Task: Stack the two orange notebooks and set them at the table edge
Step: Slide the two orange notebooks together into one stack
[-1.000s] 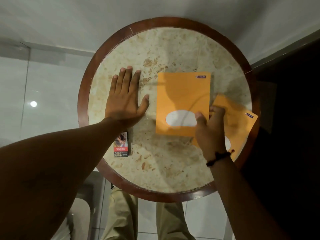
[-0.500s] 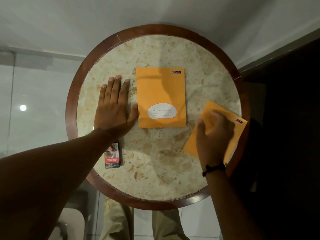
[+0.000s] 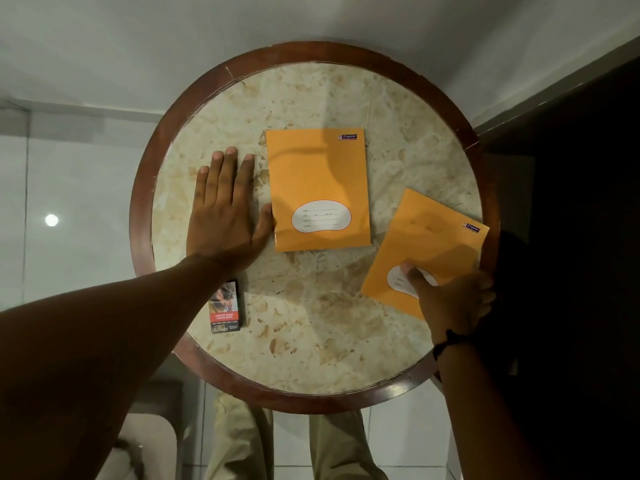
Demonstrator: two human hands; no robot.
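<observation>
Two orange notebooks lie on the round marble table (image 3: 311, 341). The first orange notebook (image 3: 317, 181) lies flat and upright near the middle, its white label oval toward me. My left hand (image 3: 227, 216) rests flat and open on the marble beside it, thumb touching the notebook's left edge. The second orange notebook (image 3: 429, 244) lies tilted at the right rim. My right hand (image 3: 450, 299) grips its near corner, thumb on top over the label, fingers hidden beneath at the table's edge.
A small red and black carton (image 3: 225, 308) lies near the table's left front, partly under my left forearm. The brown wooden rim (image 3: 145, 188) rings the marble. A dark surface stands to the right, pale tiled floor to the left, my legs below.
My right hand slid from the top of the tilted notebook to its near corner and pinched it. The middle notebook and my left hand stayed put; the camera view shifted slightly.
</observation>
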